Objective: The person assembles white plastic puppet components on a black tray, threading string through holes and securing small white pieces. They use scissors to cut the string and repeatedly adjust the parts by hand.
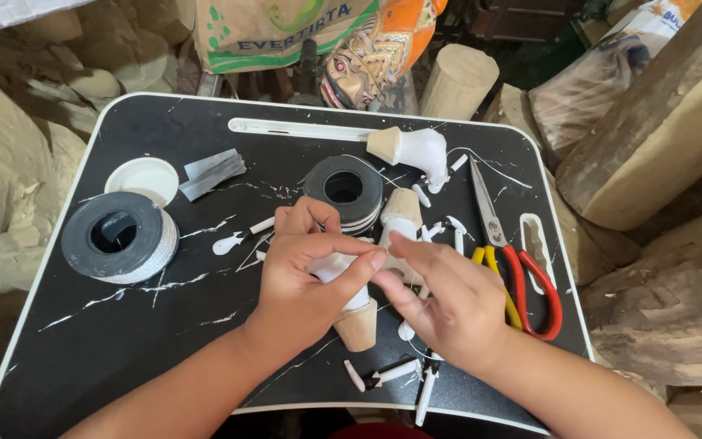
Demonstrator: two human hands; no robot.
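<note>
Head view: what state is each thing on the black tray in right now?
White carved wooden piece with bare base: gripped in left hand, right hand fingers on it.
Second white carved piece: lying on its side.
Red-handled scissors: shut, flat.
Grey tape roll: lying flat.
Black tape roll: lying flat.

So the piece being worked on is a small white carved figure (343, 272) with a bare tan wooden base, that base end pointing down toward the near edge of the black marbled worktop (123, 325). It's tilted, lifted just off the surface. The left hand (306, 276) wraps its white middle, and the right hand (448, 297) pinches at its upper part. Most of it is hidden by fingers.
</note>
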